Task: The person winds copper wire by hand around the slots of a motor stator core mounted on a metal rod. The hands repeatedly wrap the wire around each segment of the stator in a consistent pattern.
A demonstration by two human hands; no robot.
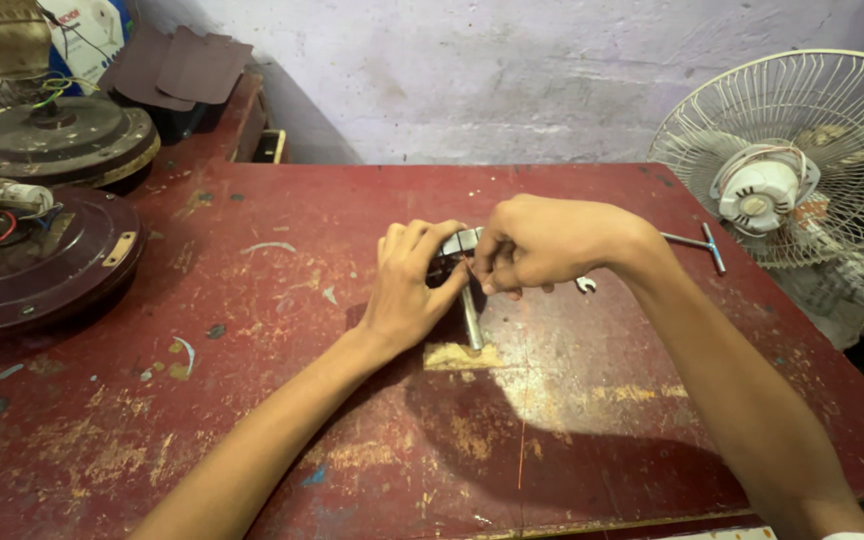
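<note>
Both hands, the left hand [407,285] and right hand [542,243], pinch a small shiny grey metal part [460,243] mid-table, its rod [471,320] pointing to six o'clock. It looks hard, heavy and slippery; grip the rod.

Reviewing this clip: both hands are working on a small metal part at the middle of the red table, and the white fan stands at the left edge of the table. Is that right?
Not quite. The head view shows the white fan at the right edge of the red table, not the left; dark round motor housings sit at the left. The left hand and right hand do work on the small metal part mid-table.
</note>
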